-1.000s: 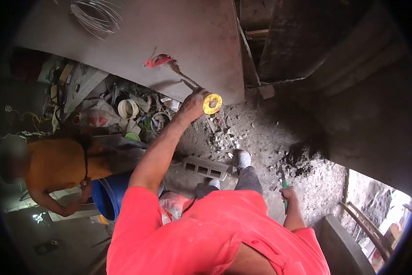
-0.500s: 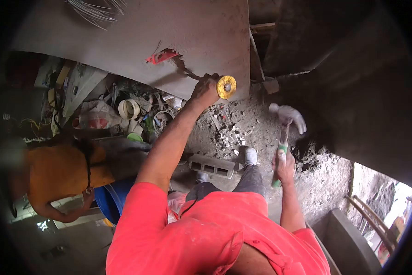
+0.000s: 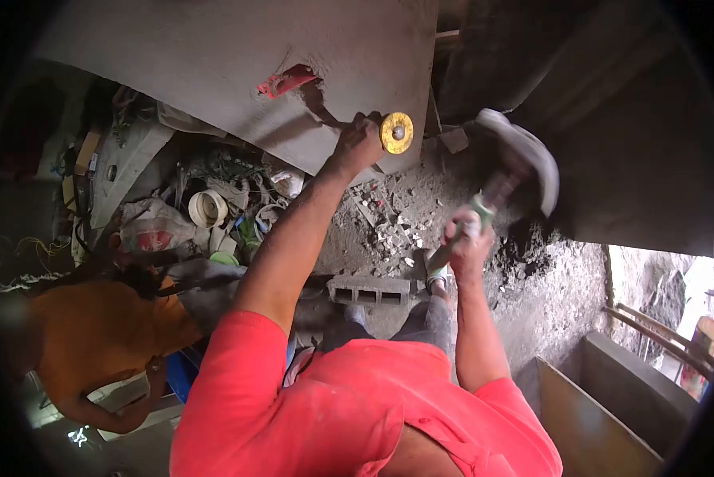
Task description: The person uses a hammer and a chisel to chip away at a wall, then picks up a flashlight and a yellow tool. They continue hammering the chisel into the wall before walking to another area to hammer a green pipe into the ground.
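My left hand point(image 3: 358, 145) is wrapped round a chisel with a round yellow hand guard point(image 3: 397, 133). The chisel's dark shaft points up and left, toward a broken-out hole in the grey wall point(image 3: 373, 56), where a red piece point(image 3: 289, 81) shows. In my right hand point(image 3: 470, 246) is a claw hammer point(image 3: 532, 155) with a green-and-white grip, gripped round the handle. Its pale head is smeared by motion, to the right of the chisel's struck end and apart from it.
Rubble point(image 3: 393, 226) covers the ground below the wall. A hollow concrete block point(image 3: 369, 291) lies by my feet. Buckets, sacks and scrap point(image 3: 207, 208) are heaped at left. A person in an orange shirt point(image 3: 106, 330) bends close by at lower left.
The hammer has swung up with my right hand, which moved left and upward. My left hand keeps the chisel at nearly the same spot. The view has shifted slightly.
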### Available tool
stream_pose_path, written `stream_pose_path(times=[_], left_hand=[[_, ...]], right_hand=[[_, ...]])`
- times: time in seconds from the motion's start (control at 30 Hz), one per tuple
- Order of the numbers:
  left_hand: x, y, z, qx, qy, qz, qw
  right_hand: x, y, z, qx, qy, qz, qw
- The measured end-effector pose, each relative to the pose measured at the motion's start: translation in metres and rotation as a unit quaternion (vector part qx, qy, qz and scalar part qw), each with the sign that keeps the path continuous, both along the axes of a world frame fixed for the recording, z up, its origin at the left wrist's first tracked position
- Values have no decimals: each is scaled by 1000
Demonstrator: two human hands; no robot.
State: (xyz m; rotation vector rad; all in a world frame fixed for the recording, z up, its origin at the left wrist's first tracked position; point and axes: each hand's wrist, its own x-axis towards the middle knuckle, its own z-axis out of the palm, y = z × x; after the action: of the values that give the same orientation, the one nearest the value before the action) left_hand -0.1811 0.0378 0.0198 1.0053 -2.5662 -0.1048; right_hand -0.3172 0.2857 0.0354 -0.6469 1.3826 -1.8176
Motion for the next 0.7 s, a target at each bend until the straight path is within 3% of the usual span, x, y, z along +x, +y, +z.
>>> stream_pose_path(times=[0.07, 0.13, 0.17, 0.27, 0.33, 0.47, 0.53, 0.57, 0.6, 0.63, 0.7], left_hand=[[5, -5, -2, 1, -23, 15, 1000], [9, -5, -14, -20, 36, -33, 999], [8, 1, -8, 17, 22, -12, 1000], [2, -1, -16, 6, -39, -33, 999], [5, 2, -15, -12, -62, -40, 997], [12, 15, 7, 12, 25, -74, 997], [26, 13, 9, 45, 106, -73, 991], [44, 10, -6, 23, 73, -40, 996], [57, 23, -1, 37, 141, -33, 989], [74, 32, -13, 48, 65, 0, 997], [98, 74, -29, 111, 19, 45, 993]], right_hand=[[13, -7, -7, -167, -32, -13, 985], [43, -19, -95, 34, -188, -24, 981], [35, -29, -81, 184, -54, 139, 972], [3, -33, -42, 213, -67, 93, 970], [-18, -20, -15, 168, -75, 69, 981], [-52, 11, 17, -20, -70, 37, 997], [-68, 25, 8, -13, -35, 14, 999], [-78, 36, -8, 35, -14, 4, 999], [-88, 48, -28, 82, 7, -8, 997], [-98, 61, -48, 149, 47, -4, 988], [-116, 93, -88, 288, 123, 26, 949]])
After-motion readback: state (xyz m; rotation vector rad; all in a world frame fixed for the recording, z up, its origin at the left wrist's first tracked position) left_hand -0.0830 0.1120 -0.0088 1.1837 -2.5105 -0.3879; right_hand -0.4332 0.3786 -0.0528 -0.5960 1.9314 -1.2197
